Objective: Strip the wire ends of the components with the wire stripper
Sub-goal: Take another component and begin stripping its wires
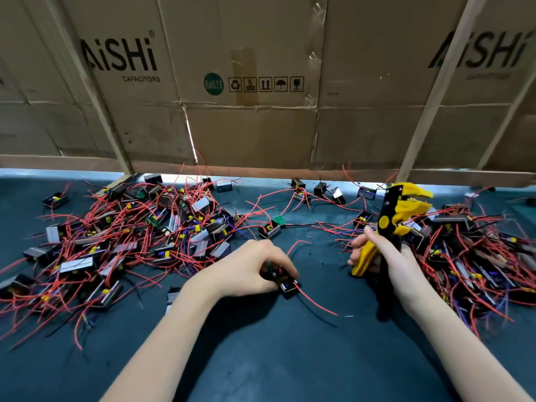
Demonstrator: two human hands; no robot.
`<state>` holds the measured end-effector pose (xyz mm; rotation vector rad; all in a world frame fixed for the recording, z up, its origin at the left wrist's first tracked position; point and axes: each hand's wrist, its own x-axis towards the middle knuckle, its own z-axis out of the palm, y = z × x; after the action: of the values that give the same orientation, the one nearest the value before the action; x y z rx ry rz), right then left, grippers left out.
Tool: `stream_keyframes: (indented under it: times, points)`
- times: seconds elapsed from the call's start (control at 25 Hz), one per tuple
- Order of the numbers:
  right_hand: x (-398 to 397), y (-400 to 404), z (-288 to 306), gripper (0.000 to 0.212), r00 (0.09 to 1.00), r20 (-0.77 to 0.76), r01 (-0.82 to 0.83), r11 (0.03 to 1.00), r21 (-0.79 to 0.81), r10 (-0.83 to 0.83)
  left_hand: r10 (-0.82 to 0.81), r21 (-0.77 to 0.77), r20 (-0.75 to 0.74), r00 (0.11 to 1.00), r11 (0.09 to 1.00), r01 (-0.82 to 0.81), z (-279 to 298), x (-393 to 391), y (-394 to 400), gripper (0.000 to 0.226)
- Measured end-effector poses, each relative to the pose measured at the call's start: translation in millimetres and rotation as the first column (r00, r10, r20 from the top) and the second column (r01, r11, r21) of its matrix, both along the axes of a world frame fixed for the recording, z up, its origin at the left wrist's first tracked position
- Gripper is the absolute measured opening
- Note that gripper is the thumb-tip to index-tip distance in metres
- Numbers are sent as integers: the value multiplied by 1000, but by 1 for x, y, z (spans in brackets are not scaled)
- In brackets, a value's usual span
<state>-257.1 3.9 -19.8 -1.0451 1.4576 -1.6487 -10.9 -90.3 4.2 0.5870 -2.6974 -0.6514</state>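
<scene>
Now the left hand (255, 265) pinches a small black component (287, 285) on the tabletop (290, 358); its thin red wire (316, 303) looks light and floppy, best held by the body. Meanwhile the right hand (391, 256) grips the wire stripper (388, 224) handles, head raised.

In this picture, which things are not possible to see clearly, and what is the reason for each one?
Head view only:
- Component in the left hand: the fingers cover most of it.
- Wire stripper handles: the right hand wraps them.
- Whether the red wire end is stripped: too small.
- Right pile: cut by the frame edge, partly blurred.
- Behind the cardboard wall: hidden.
</scene>
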Motion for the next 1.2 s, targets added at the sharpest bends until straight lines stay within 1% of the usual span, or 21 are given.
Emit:
stream_keyframes:
  times: [0.04, 0.08, 0.16, 0.2, 0.24, 0.36, 0.44, 0.52, 0.56, 0.6, 0.68, 0.72, 0.76, 0.84, 0.88, 0.92, 1.0, 1.08, 1.12, 1.16, 1.2]
  points:
    - [-1, 0, 0, 38, 1000, 6, -1, 1000, 3, 1, 25, 30, -25, 999, 999, -25, -1, -1, 0, 35]
    - [-2, 0, 0, 37, 1000, 11, -6, 1000, 7, 6, 114, 73, -106, 988, 992, -106, 1, -1, 0, 36]
    - [-3, 2, 0, 39, 1000, 6, -27, 999, 17, 27, 366, 169, -287, 885, 929, -330, 2, 2, -5, 31]
    - [-3, 3, -1, 44, 999, -1, -46, 999, 18, 46, 458, 197, -319, 830, 888, -415, 1, 4, -7, 28]
    - [-4, 5, -1, 48, 997, -6, -73, 997, 21, 73, 516, 214, -293, 805, 856, -471, -2, 3, -8, 26]
    - [0, 8, 2, 45, 981, -39, -190, 981, 29, 191, 549, 207, -127, 826, 829, -519, -15, -10, 0, 13]
    - [4, 8, 2, 45, 965, -105, -238, 970, 47, 242, 584, 135, -166, 795, 812, -568, -23, -23, 9, 19]
    - [10, 7, 0, 51, 950, -178, -246, 966, 73, 256, 534, 45, -302, 790, 836, -547, -21, -33, 16, 14]
    - [12, 7, 0, 54, 946, -204, -238, 967, 87, 251, 451, 23, -360, 816, 879, -476, -18, -34, 17, 4]
    - [15, 7, 1, 57, 944, -222, -225, 969, 100, 242, 356, 8, -392, 848, 923, -384, -15, -32, 17, 9]
    - [15, 8, 1, 60, 947, -229, -205, 973, 103, 224, 218, 26, -379, 899, 974, -225, -10, -25, 16, 25]
    - [15, 7, 0, 60, 952, -217, -202, 975, 95, 218, 178, 31, -334, 926, 984, -178, -10, -21, 14, 27]
    - [13, 7, 0, 58, 957, -197, -200, 976, 84, 213, 139, 38, -245, 960, 990, -134, -10, -17, 11, 32]
    - [11, 7, -1, 54, 973, -117, -192, 980, 60, 198, 79, 37, 33, 996, 996, -80, -16, -12, 8, 54]
    - [10, 6, -1, 53, 981, -67, -177, 983, 52, 181, 73, 41, 124, 990, 996, -78, -19, -12, 7, 55]
    - [8, 6, -2, 52, 987, -22, -158, 986, 51, 159, 82, 50, 138, 987, 995, -90, -20, -13, 6, 48]
    - [5, 6, -3, 51, 991, 39, -127, 990, 58, 125, 130, -4, 18, 991, 991, -130, -15, -14, 4, 36]
    - [3, 5, -2, 51, 991, 71, -119, 991, 60, 115, 216, -123, -199, 956, 962, -243, -8, -10, 0, 33]
    - [4, 5, -2, 50, 991, 73, -119, 991, 59, 114, 278, -192, -312, 909, 918, -347, -5, -4, -5, 37]
    - [4, 5, -2, 50, 991, 71, -119, 991, 55, 115, 372, -253, -374, 849, 840, -480, -3, 3, -12, 48]
    - [5, 5, -2, 49, 991, 66, -117, 992, 52, 113, 511, -291, -355, 783, 735, -612, 0, 11, -17, 64]
